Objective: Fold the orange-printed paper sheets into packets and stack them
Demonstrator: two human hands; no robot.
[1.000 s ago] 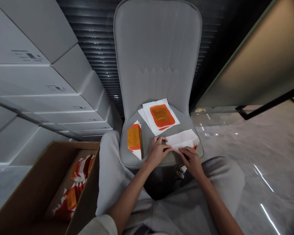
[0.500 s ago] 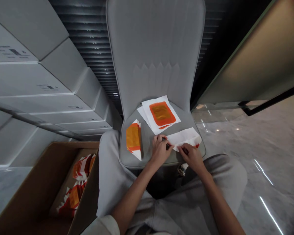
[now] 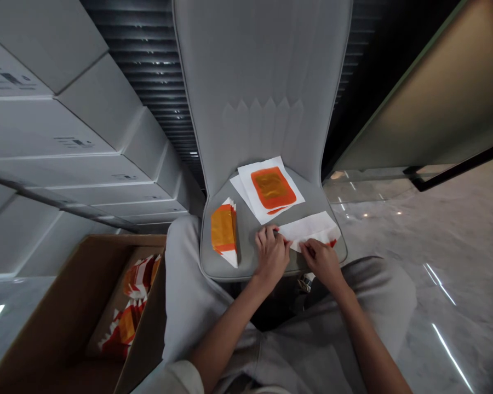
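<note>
A white paper sheet (image 3: 310, 225), folded into a long strip with a bit of red at its right end, lies near the front of the chair seat. At the strip's left end, my left hand (image 3: 271, 250) holds the paper with bent fingers. My right hand (image 3: 322, 262) pinches its near edge, thumb and fingertips together. Behind the strip lie flat white sheets (image 3: 273, 189), the top one printed with an orange and gold square. A stack of folded orange-and-white papers (image 3: 224, 229) rests on the seat's left side.
The grey chair (image 3: 265, 65) stands in front of me, its seat between my knees. An open cardboard box (image 3: 66, 290) at my left holds bundles of folded papers (image 3: 125, 325). White boxes (image 3: 78, 131) are piled at the left; a dark-framed panel (image 3: 427, 98) stands at the right.
My right fingers have shifted slightly along the strip's near edge, and my left fingers have moved closer together over its left end. The view has tilted slightly.
</note>
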